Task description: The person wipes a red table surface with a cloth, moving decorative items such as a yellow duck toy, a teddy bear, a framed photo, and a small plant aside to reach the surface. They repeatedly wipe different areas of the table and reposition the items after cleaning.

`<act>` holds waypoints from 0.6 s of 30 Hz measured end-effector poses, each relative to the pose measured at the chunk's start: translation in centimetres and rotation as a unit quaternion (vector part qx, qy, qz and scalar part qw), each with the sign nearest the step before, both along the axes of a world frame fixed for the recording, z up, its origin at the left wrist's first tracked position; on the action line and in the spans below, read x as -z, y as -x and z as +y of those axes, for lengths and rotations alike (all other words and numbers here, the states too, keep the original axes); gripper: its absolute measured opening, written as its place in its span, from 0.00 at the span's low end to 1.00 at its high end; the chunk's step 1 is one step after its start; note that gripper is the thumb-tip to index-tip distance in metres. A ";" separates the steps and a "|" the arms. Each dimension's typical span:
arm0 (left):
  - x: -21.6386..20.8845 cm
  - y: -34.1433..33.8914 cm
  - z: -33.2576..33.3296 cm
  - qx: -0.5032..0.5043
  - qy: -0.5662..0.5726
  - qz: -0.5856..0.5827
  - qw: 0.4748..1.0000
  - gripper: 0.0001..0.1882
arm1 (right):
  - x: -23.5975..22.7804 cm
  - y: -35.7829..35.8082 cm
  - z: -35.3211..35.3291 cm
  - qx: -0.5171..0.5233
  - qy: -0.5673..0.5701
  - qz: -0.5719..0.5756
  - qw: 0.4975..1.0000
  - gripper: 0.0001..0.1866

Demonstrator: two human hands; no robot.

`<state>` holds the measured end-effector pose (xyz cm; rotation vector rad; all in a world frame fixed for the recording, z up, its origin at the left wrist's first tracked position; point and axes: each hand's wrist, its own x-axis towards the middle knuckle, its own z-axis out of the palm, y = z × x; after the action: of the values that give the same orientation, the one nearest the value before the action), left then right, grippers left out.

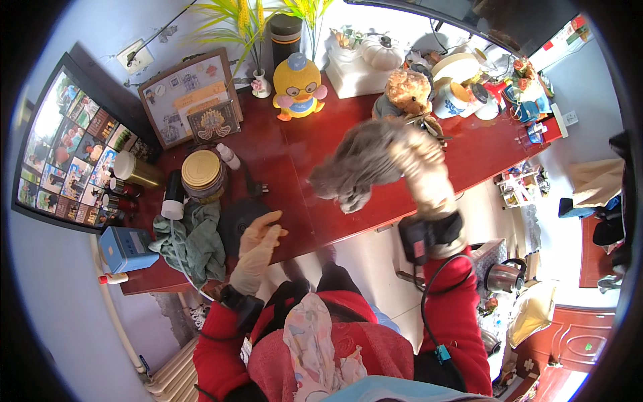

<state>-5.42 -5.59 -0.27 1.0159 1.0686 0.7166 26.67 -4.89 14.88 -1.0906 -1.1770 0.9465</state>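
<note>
The grey cloth [358,161] is gripped in the gloved right hand [420,163] over the red tabletop [284,151]. Held apart from it, the left hand [258,249] is poised near the green cloth [197,242], its fingers loosely extended.

Left hand [256,246], toward 7 o'clock: wears a thin cream glove [248,275]. Right hand [420,161], toward 2 o'clock: wears a pale glove [435,194], blurred. Each wrist carries a black band; the left band [242,305] sits at 7 o'clock, the right band [414,240], with a boxy black housing, at 4 o'clock. Both sleeves [455,315] are red. A black cable [423,315] loops from the right band toward a teal connector [442,354] at 5 o'clock. Torso, 6 o'clock: red textured garment [392,348], pale patterned cloth [309,342] over it.
</note>
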 end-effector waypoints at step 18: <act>3.1 5.5 -7.6 -0.096 0.082 0.057 0.990 0.17 | 19.2 4.0 -0.9 0.076 0.277 -0.471 0.834 0.52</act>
<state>-10.97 -13.19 -3.36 0.8273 1.3156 0.7202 22.72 -5.81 -4.34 -2.2495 -1.5864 0.6112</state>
